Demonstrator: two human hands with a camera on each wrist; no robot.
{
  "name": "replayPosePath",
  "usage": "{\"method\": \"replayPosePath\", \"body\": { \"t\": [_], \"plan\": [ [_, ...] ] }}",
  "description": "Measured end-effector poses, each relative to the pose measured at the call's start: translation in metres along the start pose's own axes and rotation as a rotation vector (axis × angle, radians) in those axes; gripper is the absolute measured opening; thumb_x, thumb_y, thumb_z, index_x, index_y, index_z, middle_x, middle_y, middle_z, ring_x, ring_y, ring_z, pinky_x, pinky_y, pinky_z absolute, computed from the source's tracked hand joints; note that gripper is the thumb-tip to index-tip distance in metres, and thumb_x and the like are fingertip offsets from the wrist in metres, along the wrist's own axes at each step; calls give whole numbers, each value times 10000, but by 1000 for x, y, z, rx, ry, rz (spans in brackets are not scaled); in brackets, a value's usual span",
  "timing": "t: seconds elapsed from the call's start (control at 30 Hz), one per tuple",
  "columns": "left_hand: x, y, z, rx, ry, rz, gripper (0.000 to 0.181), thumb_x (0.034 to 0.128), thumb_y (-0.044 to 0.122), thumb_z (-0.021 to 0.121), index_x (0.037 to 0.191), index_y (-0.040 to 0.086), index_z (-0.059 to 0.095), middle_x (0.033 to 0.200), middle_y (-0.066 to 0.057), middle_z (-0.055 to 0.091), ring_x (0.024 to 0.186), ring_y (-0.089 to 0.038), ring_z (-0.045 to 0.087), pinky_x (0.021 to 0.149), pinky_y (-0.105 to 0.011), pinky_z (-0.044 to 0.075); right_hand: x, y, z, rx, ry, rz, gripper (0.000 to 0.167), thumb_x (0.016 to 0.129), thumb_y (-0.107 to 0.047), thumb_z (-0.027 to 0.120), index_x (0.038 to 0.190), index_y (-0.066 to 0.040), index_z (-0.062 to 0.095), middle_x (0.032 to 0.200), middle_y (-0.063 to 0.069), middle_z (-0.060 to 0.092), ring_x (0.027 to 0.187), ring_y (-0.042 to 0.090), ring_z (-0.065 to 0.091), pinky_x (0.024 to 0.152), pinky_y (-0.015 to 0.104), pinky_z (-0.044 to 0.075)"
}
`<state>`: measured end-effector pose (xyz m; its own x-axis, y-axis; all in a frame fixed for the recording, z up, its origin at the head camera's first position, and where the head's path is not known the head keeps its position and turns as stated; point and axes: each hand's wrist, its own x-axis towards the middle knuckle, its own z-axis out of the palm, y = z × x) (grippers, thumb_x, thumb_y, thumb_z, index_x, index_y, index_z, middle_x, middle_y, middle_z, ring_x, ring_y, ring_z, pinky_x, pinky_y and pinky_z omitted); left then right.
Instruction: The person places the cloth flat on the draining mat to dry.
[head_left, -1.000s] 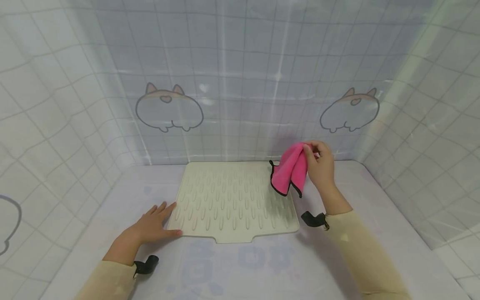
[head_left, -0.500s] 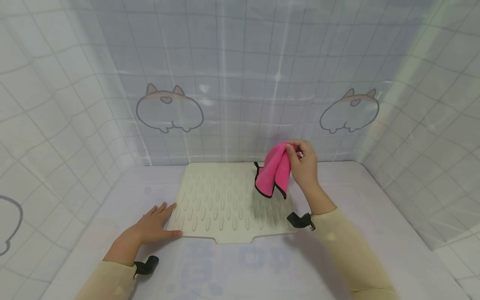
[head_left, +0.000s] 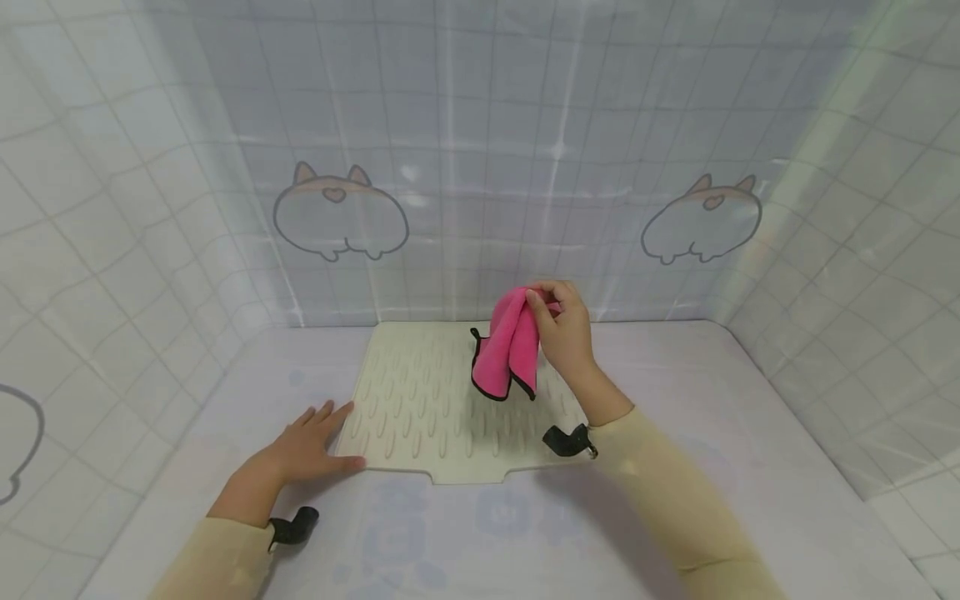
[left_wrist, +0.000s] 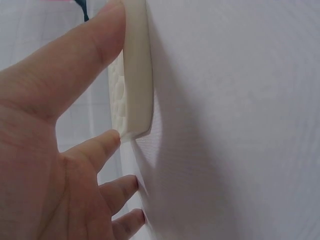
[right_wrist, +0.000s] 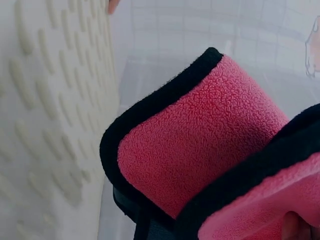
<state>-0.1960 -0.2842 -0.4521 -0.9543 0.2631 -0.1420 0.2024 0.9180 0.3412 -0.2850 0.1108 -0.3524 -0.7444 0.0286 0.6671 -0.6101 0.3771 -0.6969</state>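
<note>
My right hand [head_left: 564,333] pinches the top of a pink cloth [head_left: 506,350] with black edging, which hangs in folds over the right half of a cream ridged mat [head_left: 405,383]. In the right wrist view the cloth [right_wrist: 200,135] fills the middle, beside the ridged face of the mat [right_wrist: 55,100]. My left hand [head_left: 303,450] lies with spread fingers at the mat's left edge, thumb at the near left corner. The left wrist view shows the thumb and forefinger of that hand [left_wrist: 65,135] touching the edge of the mat [left_wrist: 137,75].
The mat lies on a pale tabletop [head_left: 675,375] with faint blue prints. Sheets with a grid pattern [head_left: 487,167] stand behind and on both sides, the back one bearing two cartoon animal drawings. A black wrist piece [head_left: 567,440] sits by each sleeve.
My right hand has moved left with the pink cloth, from the mat's right edge to farther in over it. The left hand and the mat have stayed in place.
</note>
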Motion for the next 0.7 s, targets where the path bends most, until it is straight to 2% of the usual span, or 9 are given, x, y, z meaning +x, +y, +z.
{"method": "replayPosePath", "body": {
  "t": [0.27, 0.5, 0.7],
  "plan": [
    [-1, 1, -1, 2, 6, -1, 1070, 790, 639, 736, 1536, -11, 327, 1521, -412, 246, 1363, -670, 191, 1027, -785, 223, -1, -9, 26, 30, -64, -18, 198, 1004, -182, 631, 1104, -26, 702, 1007, 104, 603, 884, 208, 591, 726, 233, 513],
    [-3, 2, -2, -3, -1, -5, 1073, 794, 642, 731, 1540, -10, 318, 1526, -409, 236, 1369, -665, 182, 1028, -793, 205, -6, -7, 44, 36, -117, -29, 183, 1006, -164, 624, 1089, -17, 694, 991, 108, 604, 853, 218, 613, 709, 253, 530],
    [-3, 3, -3, 5, -1, -3, 1063, 800, 634, 731, 1541, -7, 318, 1525, -411, 238, 1366, -666, 192, 1023, -791, 220, -12, -3, 56, 28, -199, -9, 191, 1011, -192, 613, 1093, -36, 685, 1025, 96, 599, 859, 200, 613, 707, 272, 548]
  ]
}}
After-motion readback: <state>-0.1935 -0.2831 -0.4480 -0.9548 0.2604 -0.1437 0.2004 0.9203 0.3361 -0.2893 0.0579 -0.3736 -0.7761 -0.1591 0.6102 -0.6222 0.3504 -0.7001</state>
